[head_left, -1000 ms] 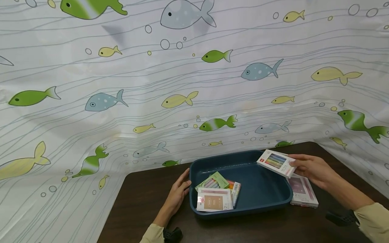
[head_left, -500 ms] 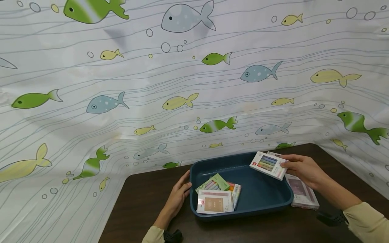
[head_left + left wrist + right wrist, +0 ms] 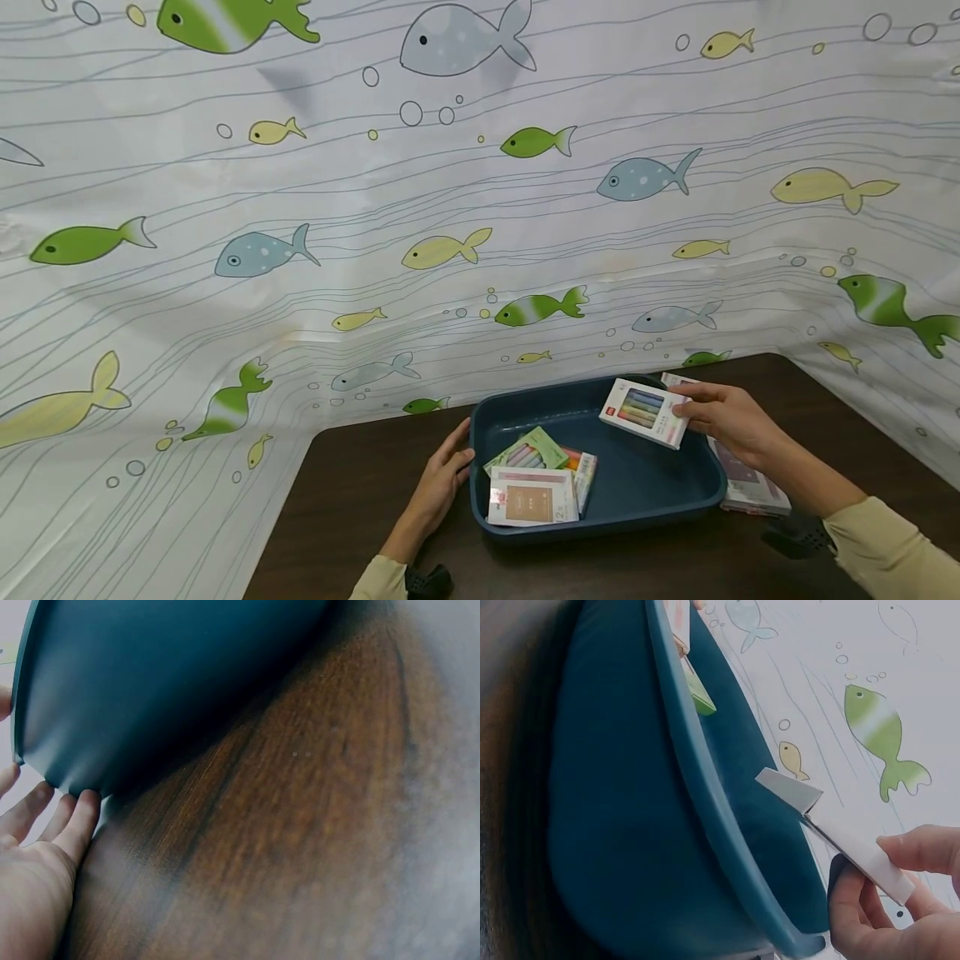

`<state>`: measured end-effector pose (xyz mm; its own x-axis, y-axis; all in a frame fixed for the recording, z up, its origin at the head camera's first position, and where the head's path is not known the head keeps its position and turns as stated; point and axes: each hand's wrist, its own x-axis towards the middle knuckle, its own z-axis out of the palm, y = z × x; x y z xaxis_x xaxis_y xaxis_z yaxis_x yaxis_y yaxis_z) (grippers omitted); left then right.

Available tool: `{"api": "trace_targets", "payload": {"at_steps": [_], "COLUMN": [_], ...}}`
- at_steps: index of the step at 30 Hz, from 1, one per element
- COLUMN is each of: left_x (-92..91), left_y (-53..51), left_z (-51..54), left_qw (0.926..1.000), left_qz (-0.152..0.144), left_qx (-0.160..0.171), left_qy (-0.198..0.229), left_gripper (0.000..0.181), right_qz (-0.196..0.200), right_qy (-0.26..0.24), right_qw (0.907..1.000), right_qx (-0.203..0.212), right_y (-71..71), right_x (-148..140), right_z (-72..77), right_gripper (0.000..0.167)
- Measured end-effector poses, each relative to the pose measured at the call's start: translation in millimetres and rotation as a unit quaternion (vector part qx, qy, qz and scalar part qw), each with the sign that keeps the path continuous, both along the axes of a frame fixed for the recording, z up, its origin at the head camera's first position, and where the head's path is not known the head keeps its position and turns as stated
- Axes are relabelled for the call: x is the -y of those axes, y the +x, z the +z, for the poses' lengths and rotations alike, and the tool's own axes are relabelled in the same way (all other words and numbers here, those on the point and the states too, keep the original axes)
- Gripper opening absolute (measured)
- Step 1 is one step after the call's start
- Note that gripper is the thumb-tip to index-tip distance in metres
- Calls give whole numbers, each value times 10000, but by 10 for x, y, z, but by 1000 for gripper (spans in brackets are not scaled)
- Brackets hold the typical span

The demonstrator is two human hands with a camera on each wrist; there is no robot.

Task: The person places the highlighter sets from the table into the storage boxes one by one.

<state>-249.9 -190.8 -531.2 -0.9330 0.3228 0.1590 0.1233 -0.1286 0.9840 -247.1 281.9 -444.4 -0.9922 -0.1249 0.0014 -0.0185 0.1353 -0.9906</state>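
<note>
My right hand [image 3: 723, 417] pinches the right end of a white box of coloured sticks [image 3: 637, 412], thumb on its front. The box is tilted above the right part of a dark blue tray [image 3: 630, 475]. From the side in the right wrist view, the same white box [image 3: 862, 851] appears as a thin slab between thumb and fingers. My left hand [image 3: 437, 479] rests at the tray's left end, its straight fingers touching the outer wall [image 3: 135, 690] in the left wrist view. Inside the tray's left part lie a white-and-brown box [image 3: 528, 498], a green box [image 3: 542, 450] and an orange-white box [image 3: 585, 475].
Right of the tray, a pink-and-white box [image 3: 750, 483] lies on the dark wooden table [image 3: 352, 475], partly behind my right forearm. Another white box [image 3: 675, 380] shows behind my right hand. A fish-patterned sheet [image 3: 450, 183] hangs behind the table.
My right hand has moved left with the white box, from over the tray's right rim to further over its inside. My left hand and the tray have stayed put.
</note>
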Motion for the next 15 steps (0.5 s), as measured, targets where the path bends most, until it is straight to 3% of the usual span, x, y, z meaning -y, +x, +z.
{"api": "trace_targets", "payload": {"at_steps": [9,15], "left_x": [0,-2], "left_y": [16,13], "left_z": [8,13], "left_qw": [10000,9999], "left_qz": [20,40], "left_qx": [43,94], "left_qy": [-13,-13], "left_gripper": [61,60], "right_qz": [474,588], "right_qy": [-52,3], "right_qw": [9989,9983], "right_qx": [-3,62], "right_y": [12,36], "right_x": [87,131], "right_z": [16,44], "right_gripper": [56,56]}}
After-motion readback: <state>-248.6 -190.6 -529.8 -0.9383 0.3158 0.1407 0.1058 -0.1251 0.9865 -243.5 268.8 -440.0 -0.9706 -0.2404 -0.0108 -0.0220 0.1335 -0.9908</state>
